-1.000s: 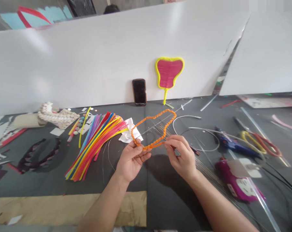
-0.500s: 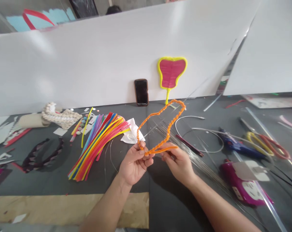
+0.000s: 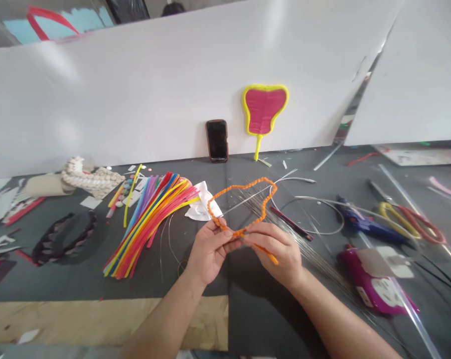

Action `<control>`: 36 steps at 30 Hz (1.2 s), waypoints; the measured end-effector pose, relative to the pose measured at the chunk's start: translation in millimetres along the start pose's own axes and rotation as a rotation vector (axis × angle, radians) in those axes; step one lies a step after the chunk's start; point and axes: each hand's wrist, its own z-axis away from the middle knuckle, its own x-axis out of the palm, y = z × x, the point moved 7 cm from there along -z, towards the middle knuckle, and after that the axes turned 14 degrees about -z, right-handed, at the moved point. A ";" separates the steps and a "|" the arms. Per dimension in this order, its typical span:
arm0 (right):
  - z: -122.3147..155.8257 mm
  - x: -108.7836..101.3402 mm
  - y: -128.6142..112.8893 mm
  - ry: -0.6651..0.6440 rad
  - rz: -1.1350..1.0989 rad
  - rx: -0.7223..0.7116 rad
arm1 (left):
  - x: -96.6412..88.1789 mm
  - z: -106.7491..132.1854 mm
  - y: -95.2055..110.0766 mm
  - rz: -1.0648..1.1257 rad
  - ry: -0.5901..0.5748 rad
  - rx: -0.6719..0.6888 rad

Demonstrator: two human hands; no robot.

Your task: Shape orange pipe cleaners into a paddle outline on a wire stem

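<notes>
An orange pipe cleaner (image 3: 269, 203) winds in a bumpy spiral around a wire loop, held above the dark table. My left hand (image 3: 212, 249) pinches the loop's near left side between thumb and fingers. Close beside it, my right hand (image 3: 275, 252) is closed on the near side of the loop, at the pipe cleaner. A loose orange tail hangs out below the right fingers. A straight piece of thin wire (image 3: 243, 200) crosses the loop's opening. Fingertips partly cover the spot where both hands meet.
A fan of coloured pipe cleaners (image 3: 146, 224) lies left, by a crumpled white wrapper (image 3: 203, 205). A phone (image 3: 217, 141) and a pink-and-yellow fan (image 3: 262, 109) lean on the white board. Right are wires, a glue gun (image 3: 367, 224), scissors (image 3: 415, 224) and a purple power strip (image 3: 375, 289).
My right hand has moved in against the loop beside my left hand and closed over the orange tail, which now points downward. The loop has tipped lower.
</notes>
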 end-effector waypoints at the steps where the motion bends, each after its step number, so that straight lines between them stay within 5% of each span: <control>1: 0.1 -0.4 0.6 -0.010 0.032 -0.011 | -0.7 0.0 0.5 -0.033 0.017 0.016; 15: 4.3 2.8 24.1 -0.035 0.044 0.225 | 1.6 7.2 10.3 -0.432 0.098 0.280; 23: 13.6 -3.3 35.2 0.191 -0.098 0.408 | 3.9 10.1 7.7 -0.482 0.064 0.317; 25: 13.6 -5.9 33.9 0.233 -0.102 0.397 | 4.7 8.8 7.1 -0.430 0.044 0.303; 30: 1.9 -1.6 21.2 0.055 0.037 0.227 | 2.7 5.7 6.3 -0.339 0.058 0.244; 36: -1.0 -2.2 19.3 0.016 0.121 0.125 | 4.3 6.2 8.0 -0.334 0.055 0.234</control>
